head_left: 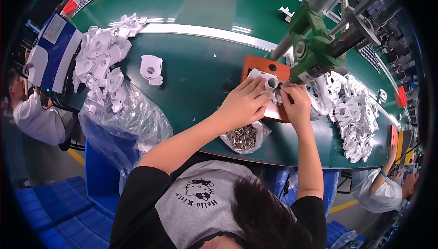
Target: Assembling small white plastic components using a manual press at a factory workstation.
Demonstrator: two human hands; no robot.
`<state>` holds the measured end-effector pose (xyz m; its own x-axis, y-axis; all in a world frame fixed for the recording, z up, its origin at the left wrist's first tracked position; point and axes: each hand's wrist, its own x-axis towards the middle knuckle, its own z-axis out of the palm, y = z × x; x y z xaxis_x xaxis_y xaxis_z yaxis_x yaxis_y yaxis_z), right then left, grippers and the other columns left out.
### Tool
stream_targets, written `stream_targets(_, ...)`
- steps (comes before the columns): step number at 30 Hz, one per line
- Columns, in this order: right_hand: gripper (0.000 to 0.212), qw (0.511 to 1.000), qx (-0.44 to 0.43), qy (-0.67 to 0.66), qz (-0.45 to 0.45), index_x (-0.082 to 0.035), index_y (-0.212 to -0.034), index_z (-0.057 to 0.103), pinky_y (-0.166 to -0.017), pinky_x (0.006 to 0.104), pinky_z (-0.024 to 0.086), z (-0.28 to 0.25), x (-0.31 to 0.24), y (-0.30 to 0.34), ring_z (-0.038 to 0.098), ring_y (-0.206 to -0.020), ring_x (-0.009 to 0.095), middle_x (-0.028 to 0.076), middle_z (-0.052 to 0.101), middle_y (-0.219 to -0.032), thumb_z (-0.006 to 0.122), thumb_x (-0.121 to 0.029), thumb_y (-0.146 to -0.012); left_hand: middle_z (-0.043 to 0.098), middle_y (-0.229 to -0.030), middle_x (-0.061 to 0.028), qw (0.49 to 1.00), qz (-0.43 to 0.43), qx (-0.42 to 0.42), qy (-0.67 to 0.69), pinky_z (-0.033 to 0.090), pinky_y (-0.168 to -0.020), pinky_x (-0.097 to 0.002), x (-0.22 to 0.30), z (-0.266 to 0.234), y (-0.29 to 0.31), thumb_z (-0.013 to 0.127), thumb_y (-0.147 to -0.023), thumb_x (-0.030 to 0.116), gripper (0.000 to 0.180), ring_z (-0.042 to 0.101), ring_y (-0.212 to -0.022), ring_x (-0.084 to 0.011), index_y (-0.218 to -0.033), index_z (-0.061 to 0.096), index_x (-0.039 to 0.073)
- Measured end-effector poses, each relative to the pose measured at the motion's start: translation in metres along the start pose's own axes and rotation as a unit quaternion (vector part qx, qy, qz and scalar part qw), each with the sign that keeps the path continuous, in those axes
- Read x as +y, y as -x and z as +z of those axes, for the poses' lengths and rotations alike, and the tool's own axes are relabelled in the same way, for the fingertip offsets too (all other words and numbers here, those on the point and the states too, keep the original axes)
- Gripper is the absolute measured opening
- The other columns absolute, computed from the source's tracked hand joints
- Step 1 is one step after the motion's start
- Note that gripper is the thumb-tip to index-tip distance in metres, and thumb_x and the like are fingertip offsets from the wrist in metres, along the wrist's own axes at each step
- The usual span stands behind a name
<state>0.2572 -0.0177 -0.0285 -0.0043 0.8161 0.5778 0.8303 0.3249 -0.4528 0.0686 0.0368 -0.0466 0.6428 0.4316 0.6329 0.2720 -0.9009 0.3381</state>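
Note:
A white plastic housing (pixel 272 83) with a round opening lies on the orange base plate (pixel 255 62) of a green hand press (pixel 315 55). My left hand (pixel 244 103) rests on the housing's left side, its fingers stretched out over it. At the housing's right side, below the press head, my right hand (pixel 296 103) has its fingertips pinched together. Whatever sits between those fingertips is too small to make out. Just in front of the plate, a clear plastic bag (pixel 245 137) holds many small metal pins or screws.
White plastic parts are heaped on the left (pixel 102 50) and on the right (pixel 353 112). A single white part (pixel 151 69) lies on the green table (pixel 196 75). Beyond runs a green conveyor belt (pixel 205 2). A blue-and-white machine (pixel 52 52) stands far left. Other people sit at both sides.

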Motion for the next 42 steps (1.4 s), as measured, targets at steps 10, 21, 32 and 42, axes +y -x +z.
stream_targets(10, 0.022, 0.987, -0.074, 0.146, 0.002, -0.001, -0.099, 0.065, -0.089, 0.0442, 0.038, -0.012, -0.029, 0.007, 0.047, -0.104, 0.034, 0.015, 0.054, -0.115, 0.063, -0.010, -0.079, 0.058, -0.114, -0.0205, 1.000, -0.014, -0.011, 0.000, 0.039, -0.101, -0.0449, -0.001, -0.002, 0.001, 0.064, -0.075, 0.019, 0.033, 0.052, -0.114, -0.0338, -0.103, 0.060, 0.003)
stream_targets(21, 0.019, 0.992, -0.122, -0.003, -0.041, -0.009, -0.082, 0.065, -0.074, 0.0377, 0.036, 0.011, -0.104, 0.071, 0.051, -0.085, 0.025, 0.005, 0.054, -0.086, 0.072, -0.008, -0.064, 0.056, -0.120, -0.0204, 0.999, -0.017, -0.033, -0.013, 0.036, -0.103, -0.0443, -0.004, 0.002, 0.006, 0.062, -0.079, 0.024, 0.036, 0.050, -0.117, -0.0336, -0.108, 0.061, 0.004)
stream_targets(32, 0.016, 0.984, -0.158, 0.031, -0.080, -0.007, -0.079, 0.066, -0.071, 0.0389, 0.037, 0.051, -0.110, 0.070, 0.052, -0.092, 0.026, 0.006, 0.057, -0.088, 0.070, -0.010, -0.064, 0.058, -0.118, -0.0195, 1.000, -0.018, -0.005, 0.003, 0.038, -0.102, -0.0439, -0.002, 0.003, 0.006, 0.063, -0.077, 0.021, 0.031, 0.052, -0.116, -0.0322, -0.104, 0.062, 0.005)
stream_targets(42, 0.013, 0.982, -0.145, -0.124, -0.009, -0.001, -0.083, 0.064, -0.072, 0.0351, 0.046, 0.031, -0.102, 0.054, 0.056, -0.085, 0.028, 0.011, 0.060, -0.086, 0.066, 0.000, -0.070, 0.057, -0.119, -0.0194, 1.000, -0.023, -0.011, 0.010, 0.037, -0.103, -0.0430, -0.005, 0.005, 0.006, 0.062, -0.078, 0.020, 0.031, 0.051, -0.117, -0.0315, -0.105, 0.062, 0.005)
